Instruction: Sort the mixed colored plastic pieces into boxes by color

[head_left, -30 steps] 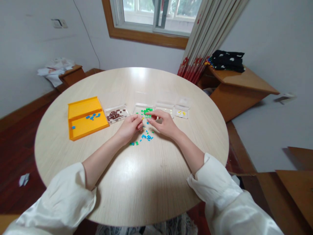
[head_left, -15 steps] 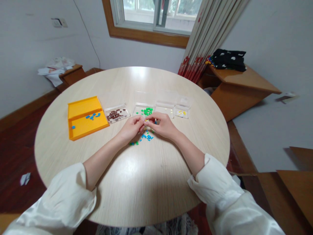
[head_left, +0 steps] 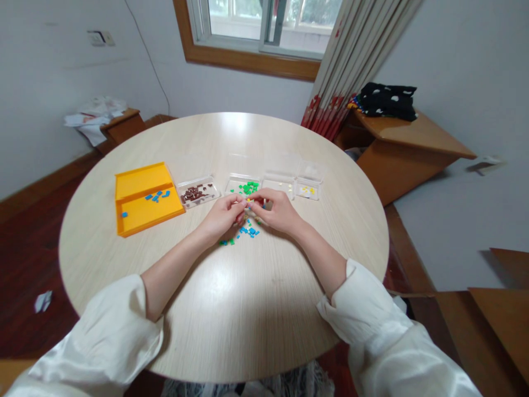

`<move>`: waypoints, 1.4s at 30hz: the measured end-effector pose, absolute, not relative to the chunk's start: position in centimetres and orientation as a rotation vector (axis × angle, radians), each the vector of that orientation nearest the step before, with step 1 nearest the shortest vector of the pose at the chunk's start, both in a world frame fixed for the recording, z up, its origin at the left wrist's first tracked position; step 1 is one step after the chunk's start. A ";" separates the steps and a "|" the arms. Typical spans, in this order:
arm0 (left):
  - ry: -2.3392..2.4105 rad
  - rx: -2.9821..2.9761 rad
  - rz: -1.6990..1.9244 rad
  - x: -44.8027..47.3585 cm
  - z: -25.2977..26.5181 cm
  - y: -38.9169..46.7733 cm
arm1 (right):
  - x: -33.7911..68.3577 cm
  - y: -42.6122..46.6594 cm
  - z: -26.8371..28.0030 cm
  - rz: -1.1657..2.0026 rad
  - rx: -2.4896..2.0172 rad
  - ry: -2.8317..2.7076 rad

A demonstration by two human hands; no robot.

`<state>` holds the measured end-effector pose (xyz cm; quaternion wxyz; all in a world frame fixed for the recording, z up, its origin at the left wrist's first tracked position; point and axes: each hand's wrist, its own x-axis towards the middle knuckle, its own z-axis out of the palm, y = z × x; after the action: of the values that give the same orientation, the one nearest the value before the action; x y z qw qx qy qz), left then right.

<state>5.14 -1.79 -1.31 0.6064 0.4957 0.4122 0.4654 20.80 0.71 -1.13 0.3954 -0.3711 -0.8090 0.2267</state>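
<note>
My left hand [head_left: 225, 216] and my right hand [head_left: 278, 210] meet over the middle of the table, fingertips close together. Both are closed in a pinch. Between the fingertips shows a small yellow piece [head_left: 249, 200]; fingers hide whatever else is there, and I cannot tell which hand bears it. Loose blue pieces [head_left: 250, 231] lie on the table just below my hands, with a few green pieces [head_left: 232, 241] to their left. Right behind my fingers, green pieces [head_left: 249, 188] fill part of a clear box.
On the round table [head_left: 231, 320], an open orange case [head_left: 144, 222] holds several blue pieces [head_left: 156, 196]. Clear boxes stand in a row: one with brown pieces [head_left: 193, 193], one with pale pieces, one with yellow pieces [head_left: 306, 191]. A wooden cabinet [head_left: 405, 143] stands beyond, right.
My right fingers have shifted slightly, and the yellow piece between the fingertips shows more clearly. The boxes, the case and the loose pieces stay where they were.
</note>
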 end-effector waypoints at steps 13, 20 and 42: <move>1.016 1.041 1.181 4.8 -0.2 -1.8 | 22.7 2.1 -0.6 0.491 -1.115 -1.732; 1.025 1.026 1.225 4.7 0.0 -1.8 | 24.3 3.3 -0.4 0.351 -1.240 -1.591; 1.054 1.050 1.234 4.5 -0.3 -1.5 | 28.1 4.1 -0.2 0.002 -1.918 -1.672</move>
<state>4.54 -1.53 -0.31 0.5681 0.4471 0.4487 0.5254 28.14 4.09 -0.23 0.2942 -0.7205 -0.6280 0.0007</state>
